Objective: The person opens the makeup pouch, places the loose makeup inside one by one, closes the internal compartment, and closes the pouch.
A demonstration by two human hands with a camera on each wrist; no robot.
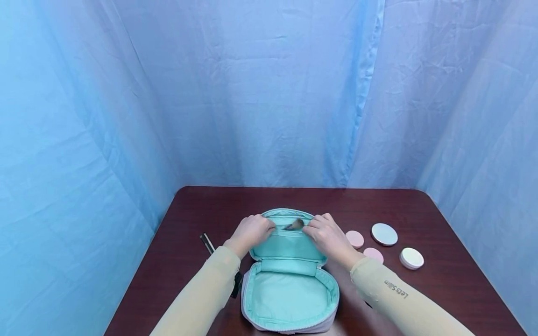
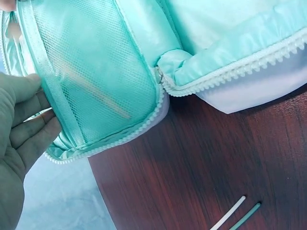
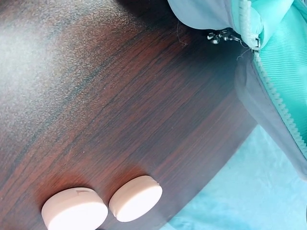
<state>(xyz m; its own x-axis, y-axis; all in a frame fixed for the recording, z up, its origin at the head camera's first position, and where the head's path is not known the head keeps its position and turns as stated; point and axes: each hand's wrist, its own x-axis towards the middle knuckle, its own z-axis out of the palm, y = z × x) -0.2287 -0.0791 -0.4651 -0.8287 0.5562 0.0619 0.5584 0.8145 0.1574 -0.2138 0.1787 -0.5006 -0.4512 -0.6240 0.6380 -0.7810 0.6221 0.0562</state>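
Observation:
An unzipped cosmetic bag (image 1: pixel 290 298) with turquoise lining lies on the table, its lid raised away from me. A makeup brush (image 1: pixel 297 224) sits in the lid's mesh pocket (image 2: pixel 96 52); its bristles stick out at the top and the handle shows through the mesh. My left hand (image 1: pixel 254 229) grips the pocket's edge band at the lid's left side, thumb over it and fingers curled. On the other side my right hand (image 1: pixel 323 233) pinches the lid's upper right edge, close to the bristles. Its fingertips are partly hidden, and the right wrist view leaves it out.
Right of the bag lie two pink round cases (image 1: pixel 355 239), a silver-lidded compact (image 1: pixel 384 234) and a white round jar (image 1: pixel 412 258). Two thin sticks (image 2: pixel 230 213) lie to the left, partly behind the left forearm. Blue curtains (image 1: pixel 286 93) surround the table.

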